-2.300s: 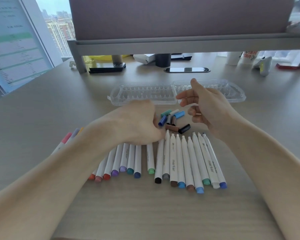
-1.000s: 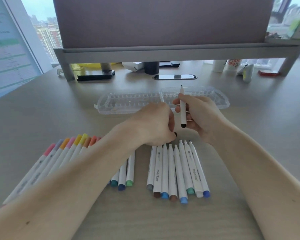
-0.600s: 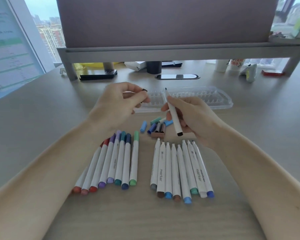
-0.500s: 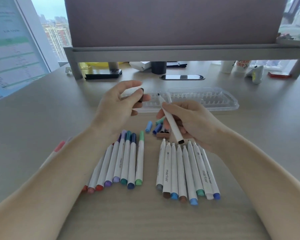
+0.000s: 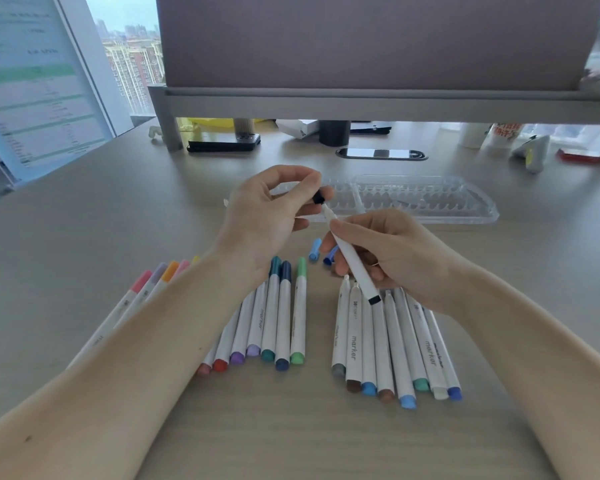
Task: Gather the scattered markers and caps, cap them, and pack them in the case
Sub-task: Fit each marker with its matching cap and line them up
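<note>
Stretching out under both your hands, the desk [image 5: 84, 237] carries everything. The clear case [image 5: 430, 202] lies open just past your fingertips. The capped markers [image 5: 274, 323] line up under your left wrist, and the uncapped bunch [image 5: 388, 341] sits under your right hand [image 5: 395, 258]. That hand grips a white marker [image 5: 352, 261] tilted up toward your left hand [image 5: 267, 220], which pinches a black cap [image 5: 318, 197] right at the tip; can't tell if it's seated. Some loose caps [image 5: 315, 249] lie between your hands.
</note>
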A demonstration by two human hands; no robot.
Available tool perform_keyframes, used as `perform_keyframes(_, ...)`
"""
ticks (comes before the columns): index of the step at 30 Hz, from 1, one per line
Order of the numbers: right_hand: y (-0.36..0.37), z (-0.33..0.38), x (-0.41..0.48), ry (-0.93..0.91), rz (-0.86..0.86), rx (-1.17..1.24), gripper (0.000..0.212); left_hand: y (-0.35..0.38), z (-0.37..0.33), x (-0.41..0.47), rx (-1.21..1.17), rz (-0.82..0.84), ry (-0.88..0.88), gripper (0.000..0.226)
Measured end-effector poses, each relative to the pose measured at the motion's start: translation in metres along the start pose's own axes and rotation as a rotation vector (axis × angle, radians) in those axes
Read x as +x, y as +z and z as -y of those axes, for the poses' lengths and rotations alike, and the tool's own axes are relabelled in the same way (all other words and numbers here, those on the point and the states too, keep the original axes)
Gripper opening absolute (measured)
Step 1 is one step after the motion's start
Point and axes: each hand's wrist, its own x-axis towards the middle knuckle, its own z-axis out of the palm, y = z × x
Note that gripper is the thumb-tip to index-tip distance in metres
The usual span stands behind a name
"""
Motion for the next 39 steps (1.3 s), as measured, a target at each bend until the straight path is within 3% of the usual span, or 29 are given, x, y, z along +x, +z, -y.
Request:
perform_keyframes(20, 0.004, -0.002, 0.005, -0.144, -0.099, 0.081, 0.037, 0.003, -0.004, -0.003, 0.081, 0.099, 0.058, 0.020)
perform_keyframes(24, -0.001, -0.001, 0.005, -0.118, -0.104, 0.063, 0.046, -0.006, -0.017, 0.000, 0.151, 0.088, 0.061, 0.016)
perform_keyframes(29, -0.017, -0.010, 0.013, -0.042, -0.332, 0.111, 0.055, -0.009, -0.017, -0.006, 0.627, 0.290, 0.075, 0.010)
perform_keyframes(32, -0.019, -0.011, 0.016, -0.012, -0.381, 0.098, 0.053, -0.001, -0.008, -0.010, 0.893, 0.295, 0.158, 0.016)
perform_keyframes(35, -0.018, -0.011, 0.015, -0.003, -0.393, 0.090, 0.053, 0.001, -0.001, -0.009, 1.056, 0.244, 0.246, 0.022)
perform_keyframes(39, -0.019, -0.010, 0.015, 0.011, -0.412, 0.105, 0.055, -0.001, 0.000, -0.011, 1.123, 0.257, 0.220, 0.030)
